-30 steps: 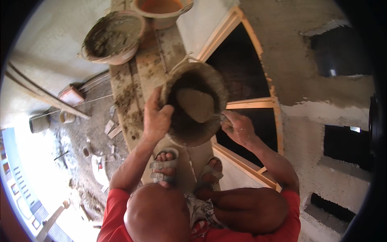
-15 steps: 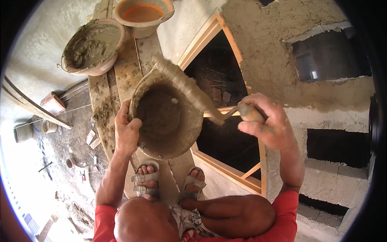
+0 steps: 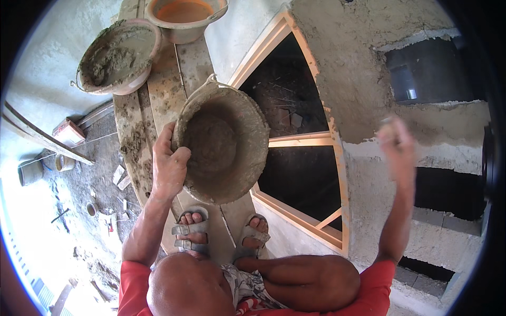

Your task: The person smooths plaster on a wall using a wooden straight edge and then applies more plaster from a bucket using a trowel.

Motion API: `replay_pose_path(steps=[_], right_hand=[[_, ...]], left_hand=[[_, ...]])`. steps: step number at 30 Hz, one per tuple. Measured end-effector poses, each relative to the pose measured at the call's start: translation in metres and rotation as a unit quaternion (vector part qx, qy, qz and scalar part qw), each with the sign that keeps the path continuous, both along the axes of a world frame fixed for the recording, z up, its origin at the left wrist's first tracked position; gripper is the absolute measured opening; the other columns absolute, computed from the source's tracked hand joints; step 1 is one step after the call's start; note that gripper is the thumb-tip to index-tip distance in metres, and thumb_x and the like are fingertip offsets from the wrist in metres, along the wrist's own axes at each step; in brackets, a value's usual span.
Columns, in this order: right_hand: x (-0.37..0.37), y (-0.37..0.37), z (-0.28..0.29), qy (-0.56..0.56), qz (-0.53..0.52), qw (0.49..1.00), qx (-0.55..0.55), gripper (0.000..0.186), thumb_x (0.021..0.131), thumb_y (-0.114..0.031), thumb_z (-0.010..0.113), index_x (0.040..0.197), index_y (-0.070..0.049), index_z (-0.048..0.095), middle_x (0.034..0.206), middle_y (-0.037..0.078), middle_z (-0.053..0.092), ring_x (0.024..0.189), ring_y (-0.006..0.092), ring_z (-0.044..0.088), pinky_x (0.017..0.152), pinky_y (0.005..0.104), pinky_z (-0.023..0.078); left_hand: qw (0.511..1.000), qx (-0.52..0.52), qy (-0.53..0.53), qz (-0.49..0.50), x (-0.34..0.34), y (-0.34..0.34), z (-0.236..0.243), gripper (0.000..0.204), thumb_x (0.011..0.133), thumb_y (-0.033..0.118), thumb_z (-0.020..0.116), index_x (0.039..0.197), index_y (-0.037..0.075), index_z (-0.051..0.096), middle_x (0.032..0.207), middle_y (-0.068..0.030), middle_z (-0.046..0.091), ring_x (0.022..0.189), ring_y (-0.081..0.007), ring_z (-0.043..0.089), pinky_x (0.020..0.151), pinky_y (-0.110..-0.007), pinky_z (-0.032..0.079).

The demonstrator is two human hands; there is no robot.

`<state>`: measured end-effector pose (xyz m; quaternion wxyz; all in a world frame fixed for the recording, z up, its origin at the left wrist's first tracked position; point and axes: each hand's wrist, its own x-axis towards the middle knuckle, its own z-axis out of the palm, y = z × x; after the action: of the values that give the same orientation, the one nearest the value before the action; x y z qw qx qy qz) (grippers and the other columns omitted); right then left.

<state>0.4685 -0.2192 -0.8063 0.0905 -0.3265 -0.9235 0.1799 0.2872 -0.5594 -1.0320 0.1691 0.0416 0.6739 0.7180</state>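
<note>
A mud-caked bucket point(image 3: 219, 150) stands on the plank just beyond my sandalled feet point(image 3: 192, 226), with a little wet mortar in its bottom. My left hand point(image 3: 171, 158) grips its left rim. Out to the right, against the freshly rendered wall point(image 3: 358, 79), my right hand point(image 3: 398, 142) is blurred and closed round the trowel's handle; the blade is hard to make out.
Behind the bucket, a tub of mortar point(image 3: 121, 63) and a second tub with orange inside point(image 3: 184, 10) stand on the plank scaffold point(image 3: 132, 168). An orange window frame point(image 3: 332, 221) borders the right side. Far below on the left lies ground with debris point(image 3: 89, 189), a bucket and long strips.
My right hand lifted the trowel with mortar out of the bucket, then swung rightward to the wall. The mortar lump in the bucket is gone. My left hand still holds the rim.
</note>
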Motion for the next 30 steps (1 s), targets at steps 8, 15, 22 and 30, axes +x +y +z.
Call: replay_pose_path(steps=[8,15,22,30], right_hand=[[-0.019,-0.097,-0.116,-0.244,0.329,0.895,0.176,0.032,0.085,-0.009,0.064,0.117,-0.006,0.060,0.088,0.017,0.060,0.083,0.0311,0.068,0.070,0.0412,0.058],[-0.035,-0.103,-0.170,-0.311,0.354,0.880,0.067,0.039,0.087,-0.011,0.061,0.125,-0.005,0.060,0.090,0.024,0.068,0.085,0.0380,0.072,0.073,0.0463,0.059],[-0.015,-0.113,-0.214,-0.178,0.356,0.904,-0.156,0.042,0.082,-0.011,0.071,0.123,-0.006,0.061,0.094,0.023,0.070,0.086,0.0401,0.070,0.075,0.0466,0.058],[0.018,-0.088,-0.227,-0.015,0.335,0.941,-0.051,0.040,0.083,-0.012,0.073,0.119,-0.001,0.060,0.103,0.021,0.070,0.087,0.0386,0.070,0.075,0.0428,0.059]], left_hand=[[0.995,0.005,0.006,-0.100,0.013,0.018,0.035,0.061,0.072,-0.007,0.046,0.133,-0.007,0.053,0.118,-0.0103,0.065,0.108,-0.0140,0.059,0.096,-0.025,0.045],[0.993,-0.005,0.046,-0.110,0.021,0.026,0.034,0.059,0.070,-0.004,0.052,0.129,-0.002,0.057,0.110,-0.0190,0.064,0.111,-0.0312,0.060,0.101,-0.037,0.044],[0.987,-0.051,0.122,-0.094,0.027,0.023,0.020,0.059,0.073,-0.003,0.048,0.132,-0.004,0.054,0.109,-0.0093,0.068,0.101,-0.0119,0.060,0.090,-0.026,0.049],[0.994,-0.065,0.051,-0.067,0.010,0.014,0.023,0.054,0.073,-0.004,0.051,0.128,-0.005,0.055,0.103,-0.0117,0.068,0.094,-0.0183,0.062,0.087,-0.031,0.050]])
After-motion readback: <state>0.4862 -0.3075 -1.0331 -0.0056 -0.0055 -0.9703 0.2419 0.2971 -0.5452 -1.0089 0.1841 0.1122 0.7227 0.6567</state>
